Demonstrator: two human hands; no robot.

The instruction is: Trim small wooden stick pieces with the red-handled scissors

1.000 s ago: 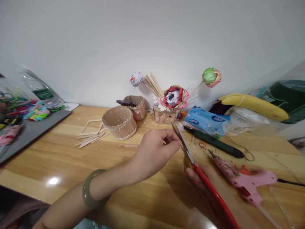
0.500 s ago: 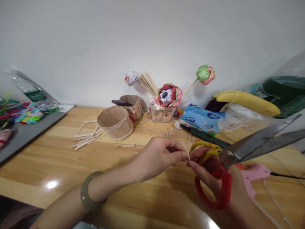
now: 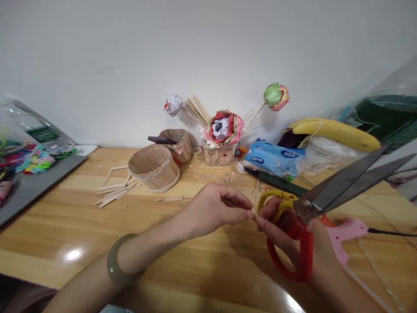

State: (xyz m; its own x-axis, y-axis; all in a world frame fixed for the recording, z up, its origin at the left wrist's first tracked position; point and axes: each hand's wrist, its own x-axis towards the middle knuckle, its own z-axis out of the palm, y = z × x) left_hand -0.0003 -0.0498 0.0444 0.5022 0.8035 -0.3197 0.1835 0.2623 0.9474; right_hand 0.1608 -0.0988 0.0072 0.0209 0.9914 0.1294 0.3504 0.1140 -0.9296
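Observation:
My left hand (image 3: 211,208), with a ring and a green bangle on its wrist, pinches a small pale piece of wood (image 3: 254,213) between thumb and fingertips. Close against it, my right hand (image 3: 283,243) has its thumb and fingertips at the same small piece. The scissors (image 3: 306,208) hang in my right hand, its fingers and thumb around the yellow and red handles. Their blades are parted and point up to the right. Fingers hide part of the small piece.
Woven-looking stick baskets (image 3: 156,174), loose wooden sticks (image 3: 114,193) and a flower basket (image 3: 220,154) stand on the wooden table (image 3: 81,234). To the right are blue tissues (image 3: 273,158), bananas (image 3: 339,130) and a pink glue gun (image 3: 345,237). A grey board (image 3: 58,178) lies left.
The small piece has turned and shows more at my left fingertips. Both hands stay close together, the scissors still in my right hand. The whole view has shifted slightly.

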